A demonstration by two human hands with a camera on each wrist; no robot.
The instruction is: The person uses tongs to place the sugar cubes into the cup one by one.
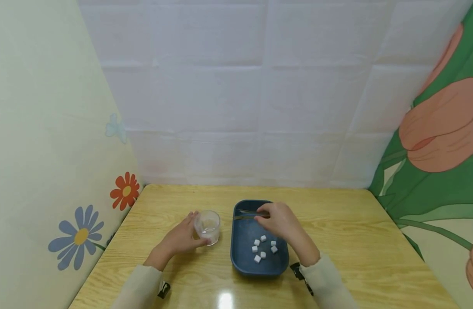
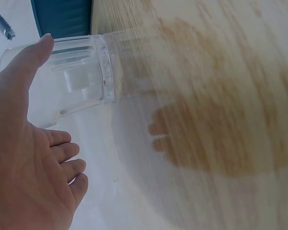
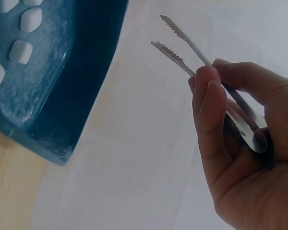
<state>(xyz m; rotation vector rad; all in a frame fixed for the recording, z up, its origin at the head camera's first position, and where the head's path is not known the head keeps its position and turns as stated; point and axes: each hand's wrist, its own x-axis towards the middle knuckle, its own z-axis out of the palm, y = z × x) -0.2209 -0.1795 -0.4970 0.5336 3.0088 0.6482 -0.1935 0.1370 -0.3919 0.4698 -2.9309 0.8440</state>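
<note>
My right hand (image 1: 279,219) pinches small metal tongs (image 3: 180,52) between thumb and fingers. Their serrated tips stand apart with nothing between them, over the far end of a dark blue tray (image 1: 240,268) in the head view. Several small white cubes (image 3: 21,51) with rounded edges lie in the tray's nearer half. To the left, a clear drinking glass (image 1: 208,227) stands upright on the table. My left hand (image 1: 182,236) holds it from its left side, thumb at the front and fingers behind. Through the glass wall a white cube (image 2: 77,78) shows inside, near the base.
The wood-grain table (image 1: 356,240) extends to both sides of the tray. A white cloth (image 1: 236,94) hangs behind it, with flower-printed cloths at left and right. Black clips (image 1: 164,290) show near both sleeves.
</note>
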